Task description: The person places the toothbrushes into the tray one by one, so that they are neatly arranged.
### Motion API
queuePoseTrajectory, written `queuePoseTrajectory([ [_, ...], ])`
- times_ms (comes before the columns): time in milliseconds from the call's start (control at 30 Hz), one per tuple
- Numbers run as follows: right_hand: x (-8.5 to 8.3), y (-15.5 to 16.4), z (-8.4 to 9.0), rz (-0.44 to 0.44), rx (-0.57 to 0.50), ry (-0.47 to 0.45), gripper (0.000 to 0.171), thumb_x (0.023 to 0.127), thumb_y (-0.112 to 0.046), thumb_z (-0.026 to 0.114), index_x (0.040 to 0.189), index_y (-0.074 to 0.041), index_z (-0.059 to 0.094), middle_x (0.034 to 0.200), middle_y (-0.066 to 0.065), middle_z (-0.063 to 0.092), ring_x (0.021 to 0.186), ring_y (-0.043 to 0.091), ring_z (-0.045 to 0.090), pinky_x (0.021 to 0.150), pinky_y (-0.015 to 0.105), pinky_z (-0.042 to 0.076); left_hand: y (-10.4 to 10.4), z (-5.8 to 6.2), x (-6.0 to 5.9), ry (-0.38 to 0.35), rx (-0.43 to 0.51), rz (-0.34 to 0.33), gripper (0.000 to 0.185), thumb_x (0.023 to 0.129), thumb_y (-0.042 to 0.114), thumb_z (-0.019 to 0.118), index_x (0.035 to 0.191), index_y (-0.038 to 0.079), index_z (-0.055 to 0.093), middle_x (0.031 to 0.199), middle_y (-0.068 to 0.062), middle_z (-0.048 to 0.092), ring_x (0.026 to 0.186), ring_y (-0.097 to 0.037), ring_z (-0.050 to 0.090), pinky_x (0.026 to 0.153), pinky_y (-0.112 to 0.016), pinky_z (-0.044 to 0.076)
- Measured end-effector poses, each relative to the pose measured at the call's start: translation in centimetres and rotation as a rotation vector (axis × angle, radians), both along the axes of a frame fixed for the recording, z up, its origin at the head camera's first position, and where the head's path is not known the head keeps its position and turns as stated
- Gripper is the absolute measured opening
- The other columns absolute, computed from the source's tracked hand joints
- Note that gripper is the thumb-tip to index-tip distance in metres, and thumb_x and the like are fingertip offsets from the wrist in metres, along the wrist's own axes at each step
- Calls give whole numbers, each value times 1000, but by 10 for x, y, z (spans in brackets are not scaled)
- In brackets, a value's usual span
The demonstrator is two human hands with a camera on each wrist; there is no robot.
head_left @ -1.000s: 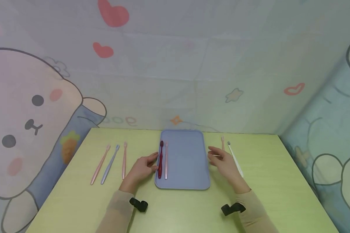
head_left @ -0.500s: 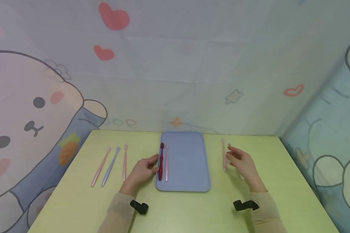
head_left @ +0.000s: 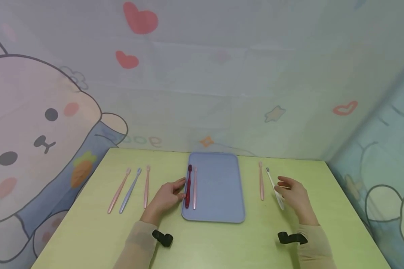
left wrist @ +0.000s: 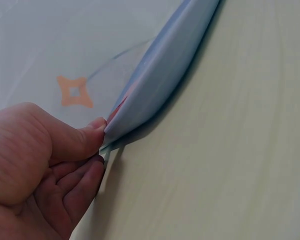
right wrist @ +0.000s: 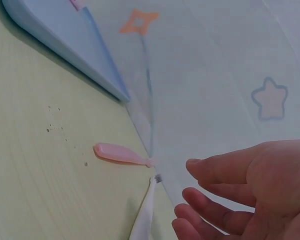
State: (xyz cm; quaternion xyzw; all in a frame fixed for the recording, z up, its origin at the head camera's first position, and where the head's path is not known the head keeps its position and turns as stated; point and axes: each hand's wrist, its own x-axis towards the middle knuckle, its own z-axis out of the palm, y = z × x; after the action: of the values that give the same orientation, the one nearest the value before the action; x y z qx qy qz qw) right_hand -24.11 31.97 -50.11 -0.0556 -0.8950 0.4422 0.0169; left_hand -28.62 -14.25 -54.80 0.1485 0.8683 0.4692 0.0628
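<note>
My left hand (head_left: 166, 196) is at the left edge of a blue tray (head_left: 219, 190); in the left wrist view its thumb and fingers pinch the rim. Inside the tray, along that edge, lie a dark red toothbrush (head_left: 188, 188) and a pink toothbrush (head_left: 195, 190). To the right of the tray, my right hand (head_left: 294, 194) hovers with fingers loosely bent and nothing between them. Its fingertips are close beside a white toothbrush (head_left: 278, 199) with a dark-bristled head. Another pink toothbrush (right wrist: 117, 152) lies on the table just left of the white one.
Left of the tray, a pink toothbrush (head_left: 119, 191), a blue toothbrush (head_left: 130, 191) and one more pink toothbrush (head_left: 146, 188) lie on the yellow-green table (head_left: 215, 246). A cartoon-printed cloth (head_left: 202, 74) hangs behind the table's far edge.
My right hand has moved right, from beside the tray past the pink toothbrush to the far side of the white toothbrush, uncovering both. The left hand stays at the tray's edge.
</note>
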Motion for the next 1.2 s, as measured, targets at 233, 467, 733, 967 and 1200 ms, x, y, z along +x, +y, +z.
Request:
queuePoseTrajectory([
  [233, 3, 12, -3, 12, 56, -49, 57, 106, -18, 67, 153, 10, 50, 141, 35, 60, 121, 47, 65, 82, 34, 64, 1, -1, -1, 3, 2, -3, 58, 98, 1, 73, 154, 0, 55, 162, -6, 51, 145, -29, 52, 122, -43, 41],
  [467, 2, 16, -6, 8, 24, -100, 59, 105, -17, 68, 154, 9, 48, 144, 35, 57, 124, 45, 62, 87, 40, 64, 1, -1, 0, 1, 2, -4, 58, 98, 1, 73, 153, -1, 56, 162, -7, 51, 143, -29, 54, 120, -43, 43],
  [733, 0, 18, -7, 9, 5, -129, 58, 101, -14, 72, 150, 11, 52, 137, 34, 62, 108, 33, 67, 77, 31, 62, 0, -2, -1, -4, 4, -3, 59, 99, 1, 72, 155, 0, 54, 163, -5, 50, 144, -29, 53, 121, -43, 42],
  [967, -2, 18, -9, 42, -10, -151, 57, 99, -11, 74, 147, 14, 53, 132, 35, 64, 90, 21, 68, 69, 28, 60, -1, -1, -1, -1, 16, -12, 59, 99, 2, 72, 155, 0, 53, 163, -7, 50, 143, -30, 54, 121, -43, 42],
  [1200, -3, 18, -13, 39, -4, -158, 56, 100, -10, 73, 146, 14, 53, 130, 33, 66, 88, 18, 68, 69, 27, 59, -1, -1, -1, 3, 14, -19, 60, 98, 2, 72, 155, 0, 53, 163, -7, 49, 145, -31, 51, 123, -44, 39],
])
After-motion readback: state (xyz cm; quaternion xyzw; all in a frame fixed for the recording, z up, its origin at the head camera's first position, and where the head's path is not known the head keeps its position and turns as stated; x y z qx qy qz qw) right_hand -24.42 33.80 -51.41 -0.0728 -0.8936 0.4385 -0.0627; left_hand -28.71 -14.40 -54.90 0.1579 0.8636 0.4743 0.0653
